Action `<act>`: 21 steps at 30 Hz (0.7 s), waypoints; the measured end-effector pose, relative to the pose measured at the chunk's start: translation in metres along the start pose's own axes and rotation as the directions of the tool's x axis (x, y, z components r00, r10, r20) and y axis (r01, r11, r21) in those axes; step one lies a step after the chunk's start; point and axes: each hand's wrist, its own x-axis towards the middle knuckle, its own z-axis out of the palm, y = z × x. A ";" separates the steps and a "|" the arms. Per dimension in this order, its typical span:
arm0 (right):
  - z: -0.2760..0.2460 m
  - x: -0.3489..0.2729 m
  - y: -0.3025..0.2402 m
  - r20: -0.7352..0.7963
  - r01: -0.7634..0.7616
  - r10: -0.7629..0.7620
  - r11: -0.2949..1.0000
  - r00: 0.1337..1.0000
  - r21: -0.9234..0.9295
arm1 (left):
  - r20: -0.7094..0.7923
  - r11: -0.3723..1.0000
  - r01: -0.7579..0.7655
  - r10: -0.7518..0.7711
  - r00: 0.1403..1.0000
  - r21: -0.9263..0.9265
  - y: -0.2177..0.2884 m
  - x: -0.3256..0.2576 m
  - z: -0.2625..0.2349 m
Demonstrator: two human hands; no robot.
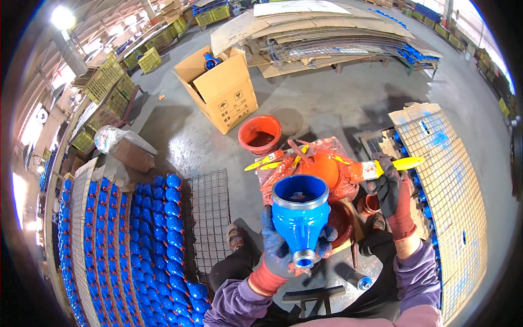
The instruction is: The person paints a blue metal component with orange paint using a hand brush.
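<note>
In my gloved left hand (283,252) is a glossy blue threaded metal housing (299,220), shaped like a water meter body. Its wide round mouth faces up and a smaller threaded end points toward me. The fingers wrap around it from below. My gloved right hand (388,185) is closed on a yellow-handled paintbrush (409,163), whose orange-coated bristles point left, over the edge of a bowl of orange paint (321,170). Beside that bowl, more yellow-handled brushes (267,160) lie on a paint-smeared surface. The brush and the housing are apart.
A red tub (260,134) and an open carton (223,90) stand ahead. Many blue housings (163,240) are stacked at the left, beside a wire grid (210,218). At the right leans a mesh panel with cardboard (447,196). A blue-ended cylinder (357,278) lies near my legs.
</note>
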 end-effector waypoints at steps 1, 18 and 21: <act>0.000 0.000 0.001 0.006 -0.021 0.021 1.000 1.000 0.019 | -0.002 1.000 0.000 0.000 1.000 0.002 0.000 0.001 -0.001; -0.003 0.000 0.003 -0.045 -0.049 0.050 0.999 0.998 0.022 | 0.122 0.985 0.174 -0.170 0.978 -0.018 -0.007 -0.004 -0.005; -0.003 0.001 0.004 -0.032 -0.025 0.025 1.000 0.999 0.006 | 0.154 0.988 0.154 -0.154 0.976 0.013 -0.006 -0.003 -0.011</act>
